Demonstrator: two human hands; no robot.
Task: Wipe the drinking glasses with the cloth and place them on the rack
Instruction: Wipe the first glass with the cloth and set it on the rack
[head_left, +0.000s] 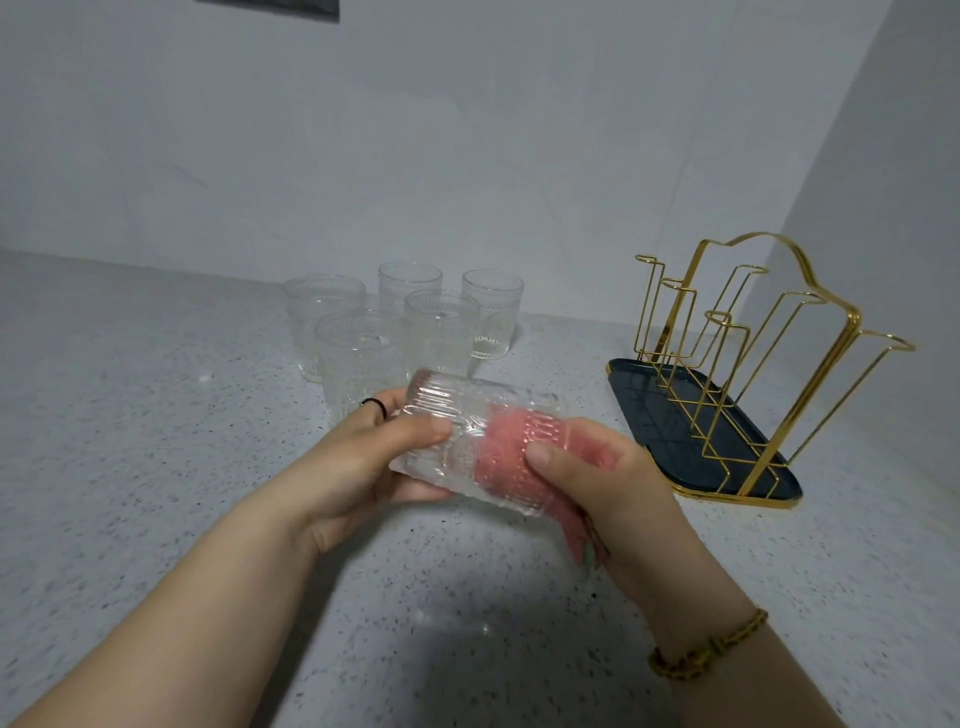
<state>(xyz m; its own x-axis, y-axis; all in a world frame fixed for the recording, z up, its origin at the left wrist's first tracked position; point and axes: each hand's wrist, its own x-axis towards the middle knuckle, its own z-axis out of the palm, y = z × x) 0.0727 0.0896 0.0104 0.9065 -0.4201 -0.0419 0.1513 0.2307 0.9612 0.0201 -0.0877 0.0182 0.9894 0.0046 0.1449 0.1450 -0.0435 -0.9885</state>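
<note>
Left hand (358, 462) curls its grip round the sideways glass (447, 415) — right hand (613, 483) pinches the pink cloth (504, 447) (pushed inside it).

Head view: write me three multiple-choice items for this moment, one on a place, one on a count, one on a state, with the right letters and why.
1. The pink cloth is
A) draped over a standing glass
B) inside the held glass
C) folded flat by the wall

2. How many standing glasses are on the counter?
A) three
B) five
C) seven

3. The gold rack is
A) bearing no glasses
B) half full
C) tipped over

Answers:
1 B: the pink shows through the ribbed wall, with the right hand at the mouth and the left hand gripping the base end.
2 B: five stand upright in a cluster behind the hands.
3 A: it stands upright and every wire loop is bare.
</note>
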